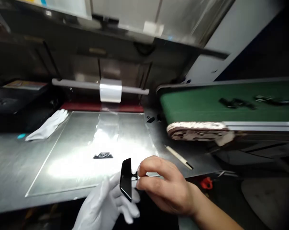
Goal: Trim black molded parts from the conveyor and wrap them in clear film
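Note:
My left hand [106,204], in a white glove, cradles a glossy black plastic part [125,179] from below, near the front edge of the metal table [12,166]. My bare right hand [162,187] pinches a small stub on the part's right side between thumb and fingers. A second small black part [102,155] lies flat on the clear sheet [70,150] just beyond my hands.
A spare white glove [48,125] lies at the table's left. A roll of clear film [110,90] hangs on a bar at the back. A green conveyor belt [206,103] on the right carries dark parts [235,103]. A thin stick [179,156] lies beside the sheet.

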Tool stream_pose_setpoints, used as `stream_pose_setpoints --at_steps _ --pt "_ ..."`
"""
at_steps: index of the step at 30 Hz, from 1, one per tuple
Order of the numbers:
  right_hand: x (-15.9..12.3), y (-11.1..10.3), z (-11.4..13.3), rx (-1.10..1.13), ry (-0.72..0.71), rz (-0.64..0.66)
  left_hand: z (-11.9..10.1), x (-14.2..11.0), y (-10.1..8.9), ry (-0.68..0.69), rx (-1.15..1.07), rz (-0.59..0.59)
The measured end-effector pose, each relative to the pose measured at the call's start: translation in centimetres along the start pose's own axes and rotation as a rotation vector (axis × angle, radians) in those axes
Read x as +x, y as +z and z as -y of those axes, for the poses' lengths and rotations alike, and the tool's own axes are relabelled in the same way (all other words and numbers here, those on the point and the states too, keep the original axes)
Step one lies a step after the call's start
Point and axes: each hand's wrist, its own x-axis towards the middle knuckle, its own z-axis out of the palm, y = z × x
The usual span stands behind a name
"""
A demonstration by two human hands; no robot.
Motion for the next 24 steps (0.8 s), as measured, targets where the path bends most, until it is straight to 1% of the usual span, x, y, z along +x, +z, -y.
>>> stream_pose_setpoints --at_steps 2,4,5,8,10,13,17,20,22,24 --pt "-1.4 1.7 -0.3 0.053 -0.021 0.024 1.3 0.3 -0.6 -0.067 -0.204 0.088" --pt "-2.7 2.7 -0.7 0.071 -0.02 0.03 2.4 0.5 -1.2 -0.09 -0.375 0.194" --pt "-3.4 3.1 -0.8 0.076 -0.012 0.031 3.0 0.5 -1.4 -0.094 -0.423 0.218" --pt "-5.3 4.2 -0.9 0.113 0.05 0.009 4.5 0.4 -1.7 -0.115 -0.473 0.194" --pt "-6.4 4.9 -0.8 0.16 0.119 -0.04 5.3 0.3 -1.7 -0.147 -0.507 0.183" --pt "-7.6 5.8 -0.4 0.248 0.262 -0.112 6.1 0.4 -1.5 -0.181 -0.52 0.183" --pt "-8.3 6.5 0.1 0.405 0.441 -0.187 6.6 0.5 -1.1 -0.105 -0.53 0.18" --pt "-8.6 6.7 0.2 0.588 0.674 -0.254 6.8 0.5 -0.9 -0.102 -0.557 0.169" --pt "-8.5 6.7 0.2 0.728 0.827 -0.218 6.9 0.4 -0.9 -0.098 -0.563 0.164" --pt "-8.3 6.6 0.1 0.812 0.913 -0.128 6.9 0.3 -0.9 -0.08 -0.558 0.166"
